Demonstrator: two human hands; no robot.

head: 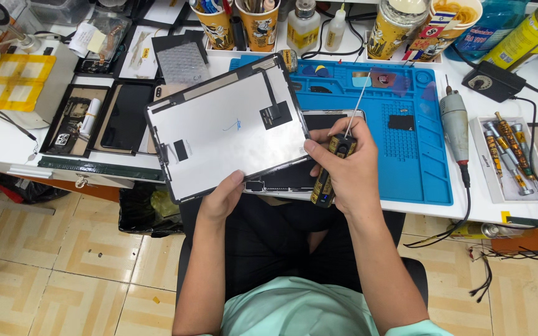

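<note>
Clearly the panel (225,127) is being kept off the bench: it sits tilted at the centre of the frame, its pale back side up, with black patches and a flex strip showing on it. The left hand (222,199) grips its lower edge, thumb on top and fingers hidden beneath, so the sheet is held by the rim and not by its face. The right hand (344,165) meets the panel's right edge with the fingertips while it is also closed round a screwdriver (334,162), black and yellow in the handle, the thin shaft pointing up toward the top of the frame; held that way the tool stays clear of the panel. Just under the panel's lower right corner lies a dark tablet body (294,177), partly covered, resting on the near edge of the table (1,146). A blue mat (418,143) spreads to the right of centre, a soft, gridded bed for small parts. Further right lies a grey rotary tool (454,121), and beside it a tray (487,180) of bits. At the left sit an opened phone (73,121) and a black screen (126,118). Yellow cups (259,28) with tools stand along the top.
</note>
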